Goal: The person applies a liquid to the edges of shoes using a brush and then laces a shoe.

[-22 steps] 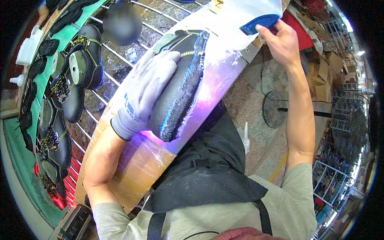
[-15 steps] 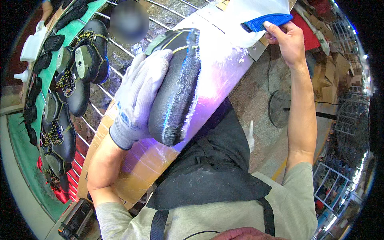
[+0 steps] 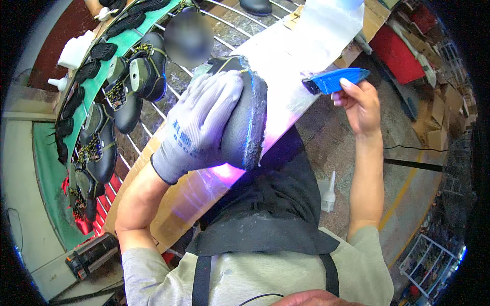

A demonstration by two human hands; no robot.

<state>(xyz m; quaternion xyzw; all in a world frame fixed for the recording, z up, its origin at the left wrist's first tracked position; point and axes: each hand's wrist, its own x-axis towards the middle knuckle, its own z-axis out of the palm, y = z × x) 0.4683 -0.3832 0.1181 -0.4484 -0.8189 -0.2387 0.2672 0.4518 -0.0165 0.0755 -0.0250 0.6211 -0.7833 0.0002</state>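
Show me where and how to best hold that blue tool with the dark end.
Best pinch the blue tool by its broad body, probably coming from the lower right, as the right hand does: the dark end points left, toward the black shoe, so this leaves it free.

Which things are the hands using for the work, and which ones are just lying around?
In use:
- black shoe, under the gloved left hand
- blue tool, dark-tipped, in the right hand

Seemingly just lying about:
- pointed-nozzle bottle, on the floor
- white container, upper left
- cardboard boxes, right side
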